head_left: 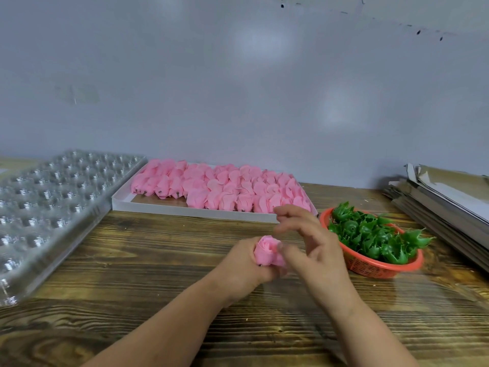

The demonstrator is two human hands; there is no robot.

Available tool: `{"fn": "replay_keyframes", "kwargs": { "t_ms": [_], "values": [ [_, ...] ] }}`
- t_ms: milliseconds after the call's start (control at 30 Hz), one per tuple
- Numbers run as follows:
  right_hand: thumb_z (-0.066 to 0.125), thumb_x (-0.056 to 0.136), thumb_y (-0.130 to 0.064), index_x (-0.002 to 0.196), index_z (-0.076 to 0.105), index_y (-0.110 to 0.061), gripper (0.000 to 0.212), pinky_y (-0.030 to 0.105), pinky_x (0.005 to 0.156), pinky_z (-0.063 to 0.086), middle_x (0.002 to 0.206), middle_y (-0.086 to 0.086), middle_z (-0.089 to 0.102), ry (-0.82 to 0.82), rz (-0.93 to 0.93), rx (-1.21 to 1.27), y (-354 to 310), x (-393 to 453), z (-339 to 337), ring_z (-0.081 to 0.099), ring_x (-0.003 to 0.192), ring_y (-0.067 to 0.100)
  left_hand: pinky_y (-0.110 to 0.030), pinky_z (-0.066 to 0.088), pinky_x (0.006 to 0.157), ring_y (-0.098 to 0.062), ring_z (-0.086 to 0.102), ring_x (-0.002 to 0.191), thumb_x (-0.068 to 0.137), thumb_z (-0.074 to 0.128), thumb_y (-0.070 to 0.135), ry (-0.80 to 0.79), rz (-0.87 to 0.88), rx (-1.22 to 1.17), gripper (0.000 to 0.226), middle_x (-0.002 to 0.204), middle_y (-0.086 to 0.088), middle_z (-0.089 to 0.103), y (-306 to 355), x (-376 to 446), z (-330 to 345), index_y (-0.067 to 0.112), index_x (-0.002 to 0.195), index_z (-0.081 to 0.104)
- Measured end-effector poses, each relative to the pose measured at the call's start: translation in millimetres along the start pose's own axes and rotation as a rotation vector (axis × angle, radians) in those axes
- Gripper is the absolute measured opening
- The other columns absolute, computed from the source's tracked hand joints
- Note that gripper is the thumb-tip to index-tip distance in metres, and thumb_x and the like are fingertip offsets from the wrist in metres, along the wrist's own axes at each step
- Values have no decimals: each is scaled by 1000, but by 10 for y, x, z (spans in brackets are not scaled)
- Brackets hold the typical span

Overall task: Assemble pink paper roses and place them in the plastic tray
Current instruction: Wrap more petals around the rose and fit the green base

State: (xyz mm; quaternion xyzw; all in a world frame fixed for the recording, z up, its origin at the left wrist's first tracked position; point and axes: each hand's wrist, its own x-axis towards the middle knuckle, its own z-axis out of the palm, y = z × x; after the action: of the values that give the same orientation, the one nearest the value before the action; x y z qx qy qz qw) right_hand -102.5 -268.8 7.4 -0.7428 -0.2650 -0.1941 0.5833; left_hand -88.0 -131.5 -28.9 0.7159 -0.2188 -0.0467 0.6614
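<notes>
text: none legible | labels: none | brands: none | numbers: none | signs: none

Left hand (244, 263) gripping — right hand (315, 245) loose.

Plastic tray (50, 207) cut off by left edge. Cardboard stack (449, 207) runs off right edge. Right hand (312, 250) motion-blurred at fingertips, hides near right corner of petal box (185, 209). Rose (267, 251) base hidden inside left hand (246, 263).

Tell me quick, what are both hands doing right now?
Left hand: gripping a pink paper rose.
Right hand: open, fingers loosely spread beside the rose, holding nothing.
</notes>
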Motion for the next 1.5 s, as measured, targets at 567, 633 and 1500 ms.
{"fn": "replay_keyframes", "kwargs": {
  "t_ms": [567, 633, 1500],
  "values": [
    [58, 82, 5, 60, 67, -16, 31, 20, 68, 51, 92, -5, 69, -179, 424, 338, 78, 49, -131, 62, 79, 8, -6, 40, 70, 11, 55, 78, 75, 79, 15, -68, 15, 212, 38, 83, 26, 60, 44, -46, 25, 39, 93, 55],
    [58, 84, 0, 62, 67, -17, 29, 23, 71, 50, 91, -6, 68, -171, 407, 328, 92, 59, -141, 61, 80, 9, -7, 41, 73, 12, 56, 84, 75, 79, 19, -71, 3, 203, 44, 89, 27, 59, 40, -43, 25, 40, 102, 53],
    [77, 58, -32, 99, 71, -19, 43, 25, 79, 52, 104, 5, 69, -261, 311, 273, 143, 54, -248, 65, 95, 14, -25, 45, 81, -4, 54, 78, 81, 69, 10, -180, -14, 11, 26, 76, 15, 58, 63, -57, 13, 35, 74, 63]
  ]
}}
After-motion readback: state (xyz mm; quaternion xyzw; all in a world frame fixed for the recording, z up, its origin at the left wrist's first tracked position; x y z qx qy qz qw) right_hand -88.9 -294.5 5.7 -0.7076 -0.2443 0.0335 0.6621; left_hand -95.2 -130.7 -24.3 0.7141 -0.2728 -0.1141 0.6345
